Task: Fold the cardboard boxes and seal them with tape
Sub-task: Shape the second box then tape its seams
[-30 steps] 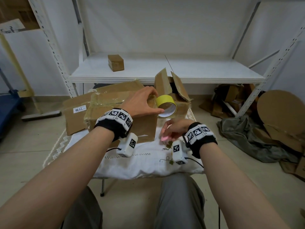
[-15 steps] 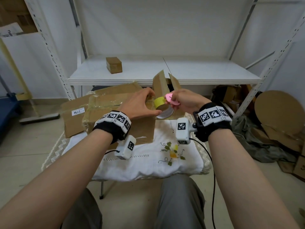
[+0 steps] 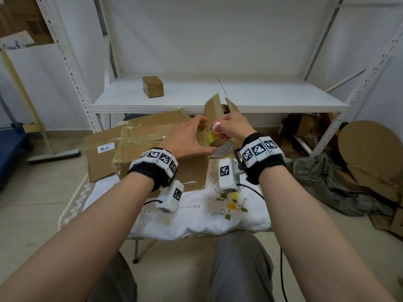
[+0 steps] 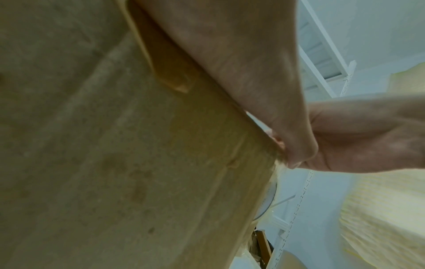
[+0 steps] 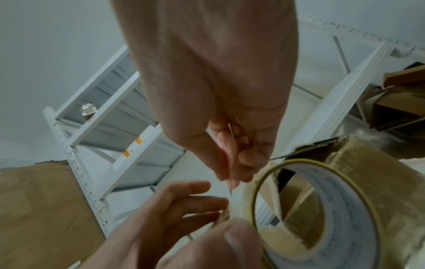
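Note:
A brown cardboard box wrapped in clear tape stands on the cloth-covered table. My left hand lies over its right end, and fingers and thumb pinch the tape strip at the edge. A yellow tape roll stands just right of that edge. My right hand grips a pink cutter directly above the roll. In the right wrist view the cutter points its blade down between my left hand and the tape roll. The left wrist view is filled by the box.
A small box with raised flaps stands behind the roll. A flattened box with a label lies at the left. On the white shelf sits a small taped box. Cardboard scraps and a grey cloth pile up at the right.
My right hand has lifted the pink cutter from the tablecloth up to the tape roll. The left hand has stayed on the box, its thumb now nearer the roll.

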Available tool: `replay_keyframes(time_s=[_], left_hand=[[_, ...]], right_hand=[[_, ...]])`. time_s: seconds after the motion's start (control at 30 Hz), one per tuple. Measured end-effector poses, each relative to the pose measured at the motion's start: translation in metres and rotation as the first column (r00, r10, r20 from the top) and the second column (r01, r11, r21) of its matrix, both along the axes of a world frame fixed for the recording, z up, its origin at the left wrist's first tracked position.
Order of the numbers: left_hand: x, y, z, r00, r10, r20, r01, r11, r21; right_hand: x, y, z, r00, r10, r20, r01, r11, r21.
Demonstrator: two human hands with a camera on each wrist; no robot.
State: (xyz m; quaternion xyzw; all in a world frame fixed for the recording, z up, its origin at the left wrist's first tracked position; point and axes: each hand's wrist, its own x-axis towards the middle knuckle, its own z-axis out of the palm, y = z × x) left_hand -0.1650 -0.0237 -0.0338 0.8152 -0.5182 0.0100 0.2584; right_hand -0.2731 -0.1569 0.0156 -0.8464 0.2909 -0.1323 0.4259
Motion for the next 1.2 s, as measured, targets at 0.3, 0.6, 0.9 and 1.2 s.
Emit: replay_keyframes(time_s=[0.3,0.6,0.9,1.2], left_hand=[[0.001,-0.002,-0.001,1.0,-0.014,0.015,0.013,1.0,0.016],[0.002,-0.002,-0.001,1.0,-0.017,0.017,0.017,1.0,0.011],[0.001,-0.003,0.0,1.0,-0.018,0.009,0.018,1.0,0.009],[0.002,-0.003,-0.001,0.999,-0.021,0.025,0.021,1.0,0.005]], right_hand=[[0.013,0.008,0.002,0.998,-0.061,-0.028,0.061,0.998,-0.015],[0.022,0.007,0.001,0.996,-0.07,-0.061,0.067,0.997,-0.048],[0.024,0.008,-0.001,0.995,-0.04,-0.093,0.037,0.999,-0.036],[0.019,0.007,0.001,0.995,-0.045,-0.093,0.048,0.998,0.031]])
